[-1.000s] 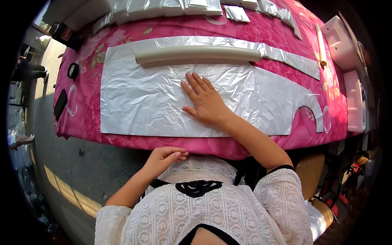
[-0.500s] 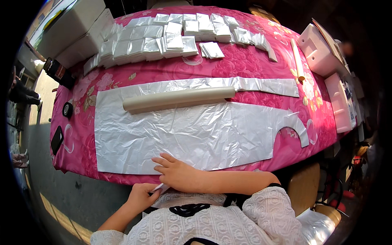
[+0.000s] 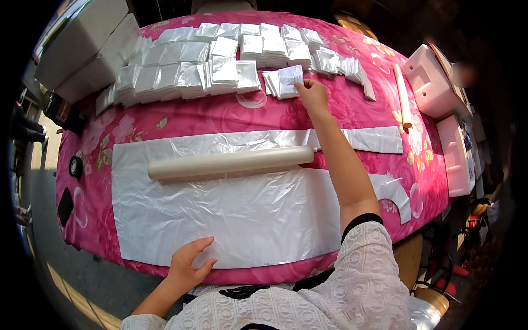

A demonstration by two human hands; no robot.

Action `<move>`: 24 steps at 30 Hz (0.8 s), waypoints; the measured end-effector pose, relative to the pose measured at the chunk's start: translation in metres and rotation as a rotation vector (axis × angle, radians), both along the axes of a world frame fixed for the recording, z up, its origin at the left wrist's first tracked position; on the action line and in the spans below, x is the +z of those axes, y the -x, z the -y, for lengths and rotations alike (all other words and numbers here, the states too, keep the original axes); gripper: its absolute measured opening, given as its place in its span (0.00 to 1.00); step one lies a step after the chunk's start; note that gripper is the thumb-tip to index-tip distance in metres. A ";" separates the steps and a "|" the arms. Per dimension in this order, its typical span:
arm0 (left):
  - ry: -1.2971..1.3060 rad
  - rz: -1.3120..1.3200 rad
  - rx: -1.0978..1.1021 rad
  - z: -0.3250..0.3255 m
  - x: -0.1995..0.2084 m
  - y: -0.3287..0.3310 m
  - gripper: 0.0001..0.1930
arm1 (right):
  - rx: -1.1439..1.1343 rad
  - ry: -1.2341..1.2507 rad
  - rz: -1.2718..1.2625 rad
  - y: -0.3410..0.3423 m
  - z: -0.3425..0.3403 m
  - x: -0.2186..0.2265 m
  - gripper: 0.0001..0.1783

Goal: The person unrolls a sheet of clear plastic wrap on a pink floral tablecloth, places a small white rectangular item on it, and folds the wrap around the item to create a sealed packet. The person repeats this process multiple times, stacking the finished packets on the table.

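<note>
My right hand (image 3: 313, 98) reaches across the table and pinches the right edge of a folded white plastic packet (image 3: 290, 78). That packet rests against a small row of similar packets (image 3: 271, 82). My left hand (image 3: 188, 267), with nothing in it, has its thumb and fingers apart at the near edge of a white plastic sheet (image 3: 236, 214). The sheet lies spread and creased, with a curved strip at its right end. Across it rests a long beige roll (image 3: 231, 163), tilted slightly up to the right.
Stacked packets (image 3: 187, 74) line the far side. White boxes (image 3: 88, 49) stand at far left, beside a dark bottle (image 3: 61, 110). Black tape (image 3: 76, 166) and a phone (image 3: 65, 206) lie left. At right are a thin tube (image 3: 402, 96) and foam boxes (image 3: 432, 74).
My right hand has gone from beside my left hand at the near edge to the far packets, with a packet in its fingers. My left hand has let go and opened.
</note>
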State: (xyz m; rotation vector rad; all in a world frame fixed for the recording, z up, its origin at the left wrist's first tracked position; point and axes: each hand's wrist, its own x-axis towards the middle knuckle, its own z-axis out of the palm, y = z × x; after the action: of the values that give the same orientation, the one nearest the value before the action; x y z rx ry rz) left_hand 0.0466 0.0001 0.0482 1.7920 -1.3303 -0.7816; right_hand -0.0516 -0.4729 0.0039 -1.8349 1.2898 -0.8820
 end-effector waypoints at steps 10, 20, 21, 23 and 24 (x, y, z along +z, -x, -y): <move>0.090 0.110 -0.022 0.003 -0.005 -0.011 0.24 | 0.658 0.269 -0.293 0.021 -0.124 0.042 0.28; 0.134 0.378 -0.183 0.048 -0.021 0.028 0.44 | 0.686 -0.024 -0.336 0.141 -0.318 0.053 0.30; 0.153 0.372 -0.199 0.050 -0.031 0.033 0.48 | 0.746 0.025 -0.305 0.146 -0.330 0.045 0.30; 0.176 0.378 -0.251 0.060 -0.035 0.042 0.52 | 0.774 0.147 -0.332 0.152 -0.335 0.026 0.29; 0.170 0.387 -0.288 0.067 -0.034 0.047 0.52 | 0.747 0.207 -0.389 0.155 -0.331 0.018 0.29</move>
State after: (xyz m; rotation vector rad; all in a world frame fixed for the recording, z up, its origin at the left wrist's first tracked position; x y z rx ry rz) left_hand -0.0008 -0.0668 0.0142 1.6905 -1.8793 -0.4599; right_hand -0.2065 -0.1418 0.0219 -2.4797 0.6139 -0.2591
